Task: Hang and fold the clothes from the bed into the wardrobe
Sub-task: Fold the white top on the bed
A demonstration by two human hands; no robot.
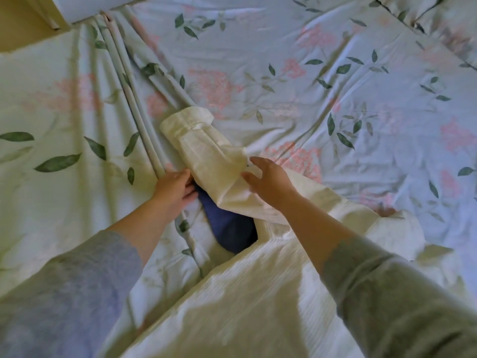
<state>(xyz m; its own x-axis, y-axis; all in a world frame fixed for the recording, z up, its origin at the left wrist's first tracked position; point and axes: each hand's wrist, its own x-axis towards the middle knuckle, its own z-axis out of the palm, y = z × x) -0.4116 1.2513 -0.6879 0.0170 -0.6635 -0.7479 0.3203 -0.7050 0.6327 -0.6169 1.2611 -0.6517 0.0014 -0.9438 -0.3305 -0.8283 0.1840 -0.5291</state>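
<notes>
A cream white shirt point(247, 293) lies spread on the bed, its body near me and one long sleeve point(206, 151) stretching away to a cuff. My left hand point(176, 188) sits at the sleeve's left edge, fingers reaching under the fabric. My right hand point(268, 179) lies on the sleeve with fingers spread and relaxed. A dark blue garment point(229, 228) shows underneath, between the sleeve and the shirt's body.
The bed is covered by a pale blue sheet point(335, 86) printed with pink flowers and green leaves, creased into long folds at the left. A pale piece of furniture point(33, 14) shows at the top left corner.
</notes>
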